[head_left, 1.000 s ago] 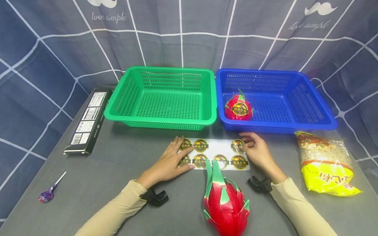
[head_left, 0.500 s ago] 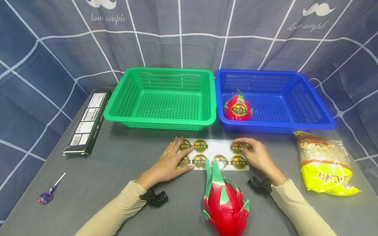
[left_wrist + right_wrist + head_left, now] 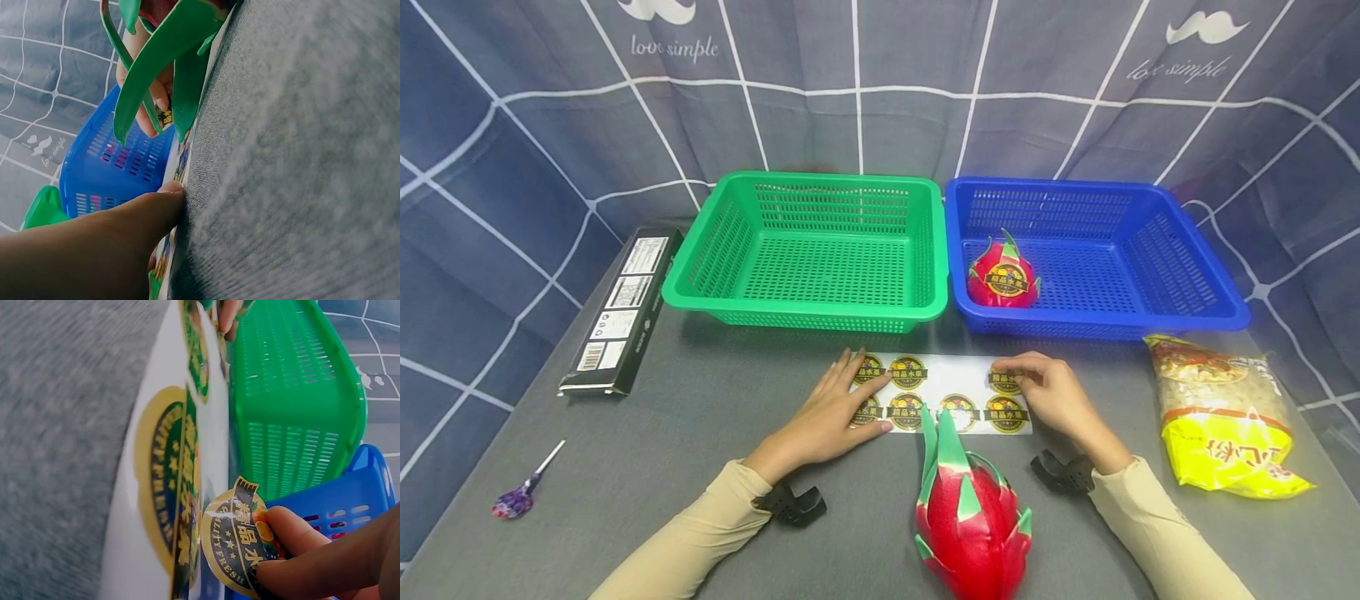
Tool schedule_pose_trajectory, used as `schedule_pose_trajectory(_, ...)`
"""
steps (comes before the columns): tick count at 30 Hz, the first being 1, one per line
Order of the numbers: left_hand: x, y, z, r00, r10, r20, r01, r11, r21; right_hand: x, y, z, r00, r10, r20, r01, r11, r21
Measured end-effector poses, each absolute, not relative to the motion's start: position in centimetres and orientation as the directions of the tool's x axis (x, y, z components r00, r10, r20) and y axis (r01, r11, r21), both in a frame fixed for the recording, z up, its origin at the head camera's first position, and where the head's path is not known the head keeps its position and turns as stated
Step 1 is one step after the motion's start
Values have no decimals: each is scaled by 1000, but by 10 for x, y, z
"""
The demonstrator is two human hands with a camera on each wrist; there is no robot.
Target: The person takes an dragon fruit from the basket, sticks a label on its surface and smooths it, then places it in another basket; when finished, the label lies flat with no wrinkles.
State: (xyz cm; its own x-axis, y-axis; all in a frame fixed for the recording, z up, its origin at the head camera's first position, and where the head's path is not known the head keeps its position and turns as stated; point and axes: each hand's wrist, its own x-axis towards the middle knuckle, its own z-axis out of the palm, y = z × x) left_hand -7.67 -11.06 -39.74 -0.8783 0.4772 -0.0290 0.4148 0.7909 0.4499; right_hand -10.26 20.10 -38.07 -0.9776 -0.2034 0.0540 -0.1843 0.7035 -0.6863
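A white sheet of round black-and-gold stickers [image 3: 936,381] lies on the table. My left hand [image 3: 823,408] rests on its left end with fingers spread, thumb on the near edge. At the right end my right hand [image 3: 1052,392] pinches one round sticker [image 3: 234,540] by its edge between thumb and finger. In the right wrist view that sticker stands up, tilted from the sheet; whether its far edge still sticks is hard to tell. A red dragon fruit with green leaves [image 3: 973,525] lies between my forearms, its leaf tips over the sheet's near edge.
Behind the sheet stand a green basket [image 3: 805,315] and a blue basket [image 3: 1112,323]. A smaller dragon fruit [image 3: 992,292] bearing a sticker sits in the blue one. A long black box [image 3: 625,312] and lollipop [image 3: 516,502] lie left, a yellow food bag [image 3: 1225,417] right.
My right hand's fingers have closed on the upper right sticker, which has shifted slightly. My left hand keeps its place on the sheet.
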Motion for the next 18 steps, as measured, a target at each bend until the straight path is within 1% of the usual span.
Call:
schedule_pose_trajectory(4,-76,-110,-397,-880,474,-39,408,795,450,-101,202,-376,-981,-193,29,-157,696,-701)
schedule_pose_trajectory(10,-75,-109,-395,-885,464,-42,392,789,473,-96,198,-366,-977,-213,-12,-135,661,-738)
schedule_pose_trajectory(14,-72,-106,-390,-894,446,-37,363,771,523,-90,194,-356,-969,-244,-30,-135,632,-763)
schedule_pose_trajectory(18,-63,-97,-379,-906,422,-15,324,717,617,-83,190,-346,-954,-298,-36,-151,580,-801)
